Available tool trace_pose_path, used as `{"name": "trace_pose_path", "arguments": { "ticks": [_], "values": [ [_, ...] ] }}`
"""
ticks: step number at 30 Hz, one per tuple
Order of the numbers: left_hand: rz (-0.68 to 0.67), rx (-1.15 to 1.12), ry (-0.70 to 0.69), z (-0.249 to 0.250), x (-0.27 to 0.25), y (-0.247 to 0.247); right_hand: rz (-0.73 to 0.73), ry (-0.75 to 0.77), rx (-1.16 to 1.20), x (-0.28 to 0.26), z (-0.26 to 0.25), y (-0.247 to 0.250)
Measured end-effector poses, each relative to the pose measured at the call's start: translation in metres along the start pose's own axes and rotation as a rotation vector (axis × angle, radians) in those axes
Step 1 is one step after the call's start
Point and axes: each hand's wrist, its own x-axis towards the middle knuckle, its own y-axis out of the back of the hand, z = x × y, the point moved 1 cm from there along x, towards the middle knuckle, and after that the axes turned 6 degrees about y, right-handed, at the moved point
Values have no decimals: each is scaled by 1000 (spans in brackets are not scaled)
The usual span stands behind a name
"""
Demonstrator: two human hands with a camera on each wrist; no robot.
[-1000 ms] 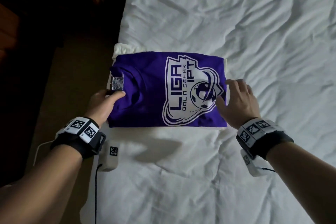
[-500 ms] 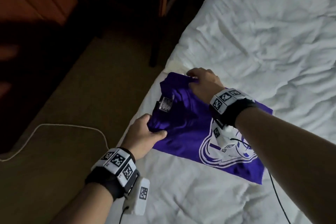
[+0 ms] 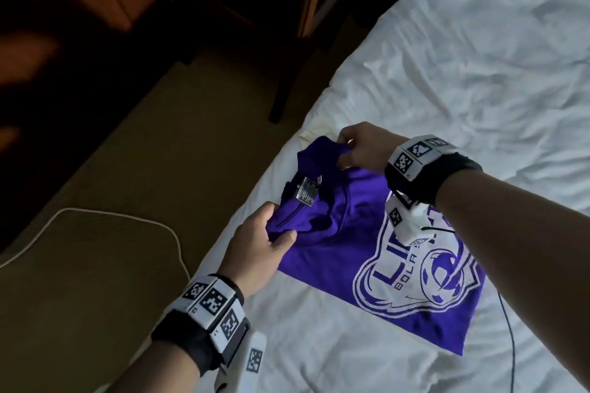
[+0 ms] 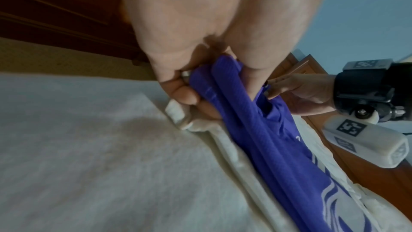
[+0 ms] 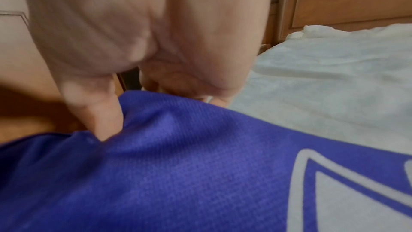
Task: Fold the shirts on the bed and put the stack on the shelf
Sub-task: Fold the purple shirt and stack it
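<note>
Our left hand [image 3: 255,242] and right hand [image 3: 359,147] each pinch the shirt's [image 3: 367,252] collar end at the bed [image 3: 447,73] edge; its length runs away toward our right, so we fold that way.

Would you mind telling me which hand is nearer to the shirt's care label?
Left. The left hand grips the purple shirt just below the care label; the right hand pinches the collar-end corner farther away.

head view looks down; wrist views close; all share purple shirt [image 3: 335,233]
</note>
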Motion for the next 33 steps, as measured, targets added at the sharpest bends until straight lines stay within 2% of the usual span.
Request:
{"name": "trace_pose_path", "arguments": {
  "ticks": [3, 5, 8, 11, 13, 15, 17, 19, 21, 24, 27, 33],
  "values": [
    [62, -84, -2, 3, -1, -2, 159, 51, 154, -1, 8, 9],
    [154, -80, 31, -2, 2, -2, 273, 57, 194, -3, 14, 7],
    [233, -14, 73, -10, 3, -3, 295, 20, 93, -4, 26, -10],
    [239, 40, 73, -14, 2, -5, 438, 18, 2, -14, 29, -21],
    [336, 202, -29, -9, -1, -7, 555, 21, 10, -32, 30, -27],
    [423, 426, -195, 3, -4, -11, 651, 32, 16, -59, 34, -41],
    [357, 579, -303, 18, -8, -21, 743, 27, -10, -94, 44, -63],
    [215, 750, -398, 24, -13, -38, 803, -33, -65, -131, 61, -90],
    [76, 878, -485, 19, -13, -58, 800, -133, -109, -162, 81, -117],
    [-44, 957, -459, 2, -6, -75, 604, -242, -153, -192, 115, -153],
    [-41, 1031, -430, -8, 1, -82, 462, -219, -285, -204, 147, -169],
    [-35, 1057, -434, -11, 3, -85, 410, -197, -344, -218, 160, -177]
  ]
}}
